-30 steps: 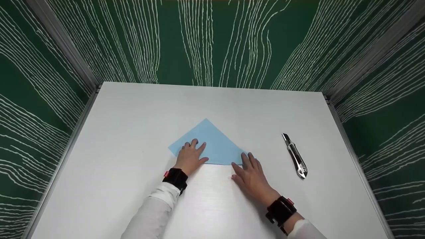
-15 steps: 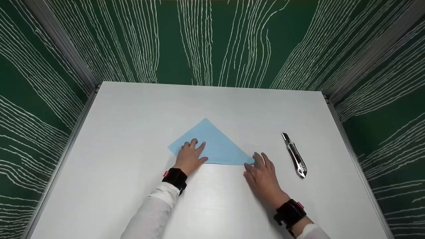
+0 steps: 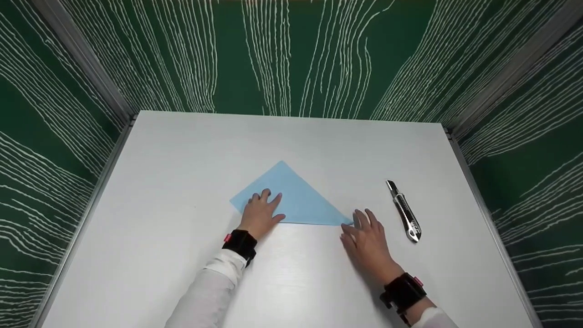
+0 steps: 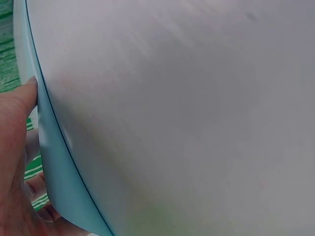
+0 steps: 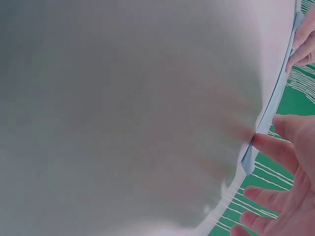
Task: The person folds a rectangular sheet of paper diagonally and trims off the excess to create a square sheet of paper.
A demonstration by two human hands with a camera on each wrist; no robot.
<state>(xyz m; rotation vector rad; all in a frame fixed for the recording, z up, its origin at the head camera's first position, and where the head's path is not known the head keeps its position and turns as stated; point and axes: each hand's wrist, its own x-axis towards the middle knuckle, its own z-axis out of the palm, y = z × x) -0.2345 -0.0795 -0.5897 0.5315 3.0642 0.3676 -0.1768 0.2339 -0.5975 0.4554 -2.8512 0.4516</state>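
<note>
A sheet of light blue paper (image 3: 303,198), folded into a triangle, lies flat on the white table with its fold toward me. My left hand (image 3: 260,216) rests spread on its left part, thumb near the folded edge. At the paper's right corner is my right hand (image 3: 368,239), its index fingertip touching the fold there and the other fingers loosely extended. In the left wrist view the left thumb (image 4: 30,91) lies on the paper (image 4: 61,172). The right wrist view has the right index finger (image 5: 275,148) against the paper's corner (image 5: 248,161).
A utility knife (image 3: 404,212) with its blade partly out lies to the right of my right hand. The white table (image 3: 182,155) is bordered by metal rails and green panels (image 3: 300,54) with white wavy lines. Each wrist wears a black camera band (image 3: 240,246).
My right hand has slid right along the folded edge to the paper's right corner, which now shows more. The left hand has stayed in place on the paper.
</note>
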